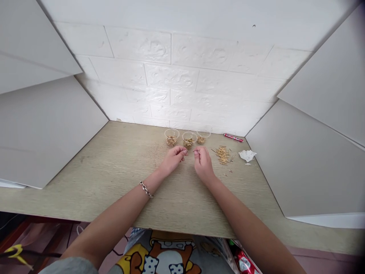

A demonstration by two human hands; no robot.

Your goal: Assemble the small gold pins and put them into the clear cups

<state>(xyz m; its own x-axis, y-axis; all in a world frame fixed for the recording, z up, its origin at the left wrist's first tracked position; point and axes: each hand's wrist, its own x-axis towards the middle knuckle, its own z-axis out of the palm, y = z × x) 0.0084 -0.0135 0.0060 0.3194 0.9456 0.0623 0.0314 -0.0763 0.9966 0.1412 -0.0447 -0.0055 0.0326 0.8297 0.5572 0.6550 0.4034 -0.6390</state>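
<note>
My left hand (175, 158) is closed in a pinch at the middle of the table, with a bracelet on its wrist. Facing it a short gap away, my right hand (202, 160) is pinched too, around something thin and too small to name. Just beyond them stand three clear cups: the left cup (171, 137) and middle cup (188, 140) hold small gold-coloured pieces, and the right cup (201, 137) holds a few more. To the right of my right hand lies a pile of thin gold-coloured rods (222, 155).
A crumpled white tissue (246, 155) and a red tube-like packet (234, 137) lie at the right. Tiny brown bits (156, 151) are scattered left of my left hand. Grey panels stand on both sides, and a white brick-pattern wall (171, 83) closes the back.
</note>
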